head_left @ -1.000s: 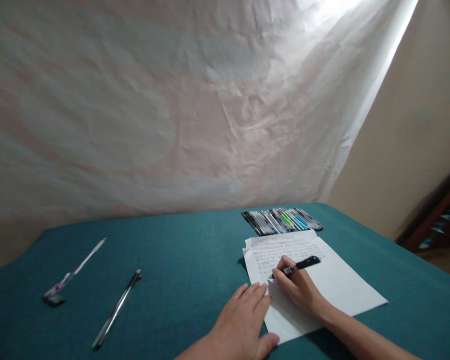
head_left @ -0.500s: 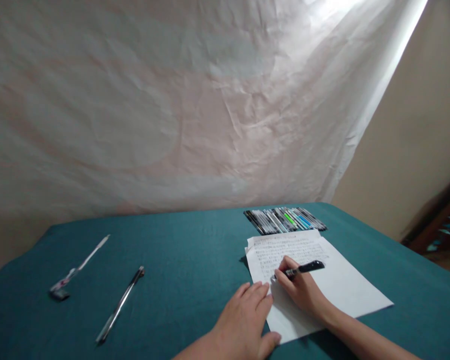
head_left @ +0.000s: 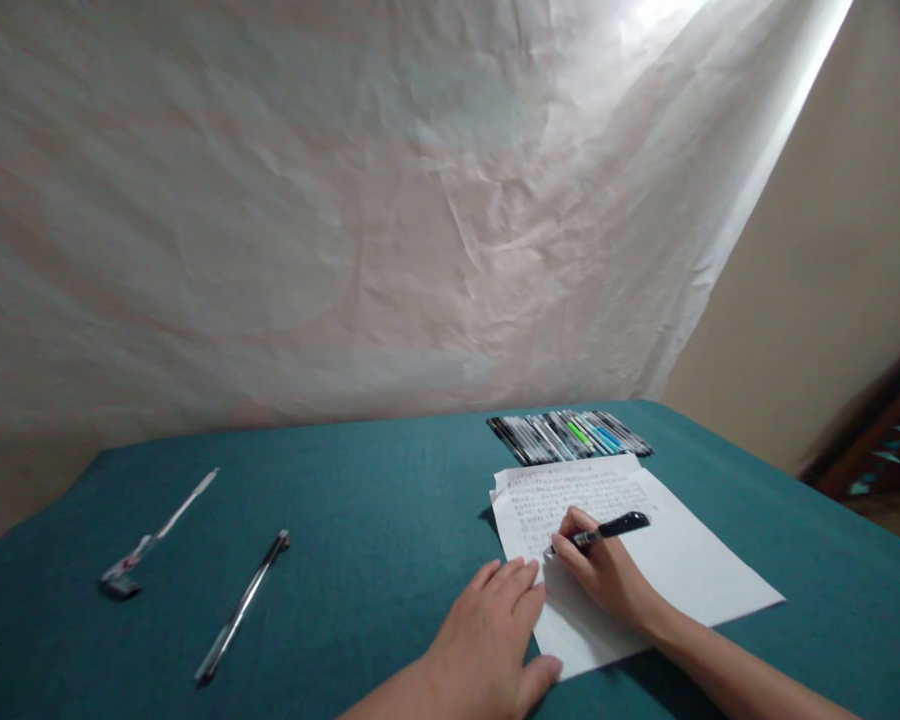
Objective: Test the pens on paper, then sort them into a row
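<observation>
White paper sheets (head_left: 709,565), stacked slightly askew, lie on the right part of the table with lines of handwriting across their upper portion. My right hand (head_left: 604,570) rests on the top sheet, its fingers closed around a black pen (head_left: 619,525). The pen's tip meets the paper at the left, just below the written lines, and its dark end points right. Flat across the paper's left edge lies my left hand (head_left: 491,630), fingers stretched out and thumb near the lower left corner, holding nothing.
A long row of pens (head_left: 570,437) lies side by side behind the paper. On the left of the green-covered table (head_left: 360,520) are a clear-barrelled pen (head_left: 244,605) and a thin white pen (head_left: 157,537) with a dark end. A pale curtain (head_left: 345,220) hangs behind.
The right hand and pen have shifted very slightly right along the paper. The left hand keeps its place, and the view has tilted by a small amount.
</observation>
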A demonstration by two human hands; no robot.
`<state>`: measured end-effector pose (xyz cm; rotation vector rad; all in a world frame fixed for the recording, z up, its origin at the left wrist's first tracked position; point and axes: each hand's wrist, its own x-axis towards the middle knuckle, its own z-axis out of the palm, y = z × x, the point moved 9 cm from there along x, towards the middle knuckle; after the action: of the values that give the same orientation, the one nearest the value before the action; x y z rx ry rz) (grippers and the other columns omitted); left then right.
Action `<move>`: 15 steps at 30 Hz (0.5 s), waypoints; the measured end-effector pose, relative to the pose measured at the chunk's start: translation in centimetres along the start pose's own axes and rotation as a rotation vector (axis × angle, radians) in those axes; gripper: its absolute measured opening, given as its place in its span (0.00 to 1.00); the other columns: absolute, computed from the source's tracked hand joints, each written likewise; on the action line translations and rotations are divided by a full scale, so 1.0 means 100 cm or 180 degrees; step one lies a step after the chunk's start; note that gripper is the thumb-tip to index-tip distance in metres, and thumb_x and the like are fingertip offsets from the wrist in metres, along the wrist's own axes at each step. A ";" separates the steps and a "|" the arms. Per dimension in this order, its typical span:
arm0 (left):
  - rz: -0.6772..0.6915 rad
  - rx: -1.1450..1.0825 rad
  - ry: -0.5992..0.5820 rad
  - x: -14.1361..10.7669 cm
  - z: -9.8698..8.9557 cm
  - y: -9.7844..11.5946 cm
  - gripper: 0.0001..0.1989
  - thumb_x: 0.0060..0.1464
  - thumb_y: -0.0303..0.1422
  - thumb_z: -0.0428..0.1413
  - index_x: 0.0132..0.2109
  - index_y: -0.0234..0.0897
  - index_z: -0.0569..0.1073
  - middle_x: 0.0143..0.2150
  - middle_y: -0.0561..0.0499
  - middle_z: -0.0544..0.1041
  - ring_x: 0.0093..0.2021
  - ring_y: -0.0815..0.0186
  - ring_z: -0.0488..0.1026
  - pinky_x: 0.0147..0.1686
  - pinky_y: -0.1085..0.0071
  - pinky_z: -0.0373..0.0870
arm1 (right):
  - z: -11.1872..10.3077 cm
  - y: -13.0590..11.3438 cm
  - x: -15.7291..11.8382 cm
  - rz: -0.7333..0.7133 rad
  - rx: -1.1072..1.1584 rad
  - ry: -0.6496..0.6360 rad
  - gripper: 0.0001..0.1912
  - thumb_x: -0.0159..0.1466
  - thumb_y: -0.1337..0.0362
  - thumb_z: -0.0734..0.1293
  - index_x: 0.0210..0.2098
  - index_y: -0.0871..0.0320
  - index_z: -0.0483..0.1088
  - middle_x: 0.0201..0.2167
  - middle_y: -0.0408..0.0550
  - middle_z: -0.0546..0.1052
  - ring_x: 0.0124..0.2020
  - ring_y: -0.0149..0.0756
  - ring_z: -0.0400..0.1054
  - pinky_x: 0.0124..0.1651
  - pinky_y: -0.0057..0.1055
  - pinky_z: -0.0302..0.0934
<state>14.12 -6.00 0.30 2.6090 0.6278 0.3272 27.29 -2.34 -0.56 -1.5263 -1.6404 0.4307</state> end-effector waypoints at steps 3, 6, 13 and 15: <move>0.0011 0.0077 -0.0012 -0.002 0.001 -0.001 0.29 0.50 0.43 0.49 0.57 0.36 0.57 0.61 0.44 0.54 0.60 0.57 0.49 0.57 0.57 0.44 | 0.001 0.000 0.000 -0.0019 -0.0036 -0.0011 0.07 0.57 0.65 0.58 0.23 0.57 0.58 0.19 0.40 0.62 0.22 0.30 0.56 0.27 0.29 0.50; -0.0007 0.0143 -0.0002 -0.003 0.001 -0.002 0.28 0.51 0.44 0.47 0.57 0.37 0.56 0.61 0.45 0.54 0.60 0.59 0.49 0.58 0.58 0.44 | 0.001 0.000 0.000 -0.0003 -0.0051 -0.0020 0.07 0.58 0.65 0.58 0.24 0.57 0.58 0.19 0.40 0.62 0.22 0.30 0.56 0.27 0.29 0.51; -0.0002 0.0164 -0.0004 -0.003 0.000 -0.001 0.28 0.51 0.44 0.48 0.57 0.37 0.57 0.61 0.45 0.55 0.60 0.59 0.49 0.58 0.58 0.45 | 0.001 -0.002 0.000 -0.0019 -0.0136 -0.0042 0.07 0.57 0.66 0.58 0.23 0.57 0.57 0.19 0.39 0.62 0.22 0.30 0.56 0.27 0.28 0.51; -0.0004 0.0171 -0.0008 -0.003 0.001 -0.002 0.28 0.51 0.44 0.48 0.57 0.36 0.56 0.61 0.44 0.55 0.60 0.59 0.49 0.58 0.58 0.45 | 0.001 -0.002 0.000 -0.0041 -0.0118 -0.0041 0.07 0.57 0.66 0.58 0.23 0.57 0.57 0.19 0.39 0.61 0.22 0.30 0.55 0.27 0.28 0.51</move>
<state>13.80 -6.03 0.12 2.6595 0.6458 0.3108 27.06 -2.36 -0.52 -1.5424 -1.6758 0.4060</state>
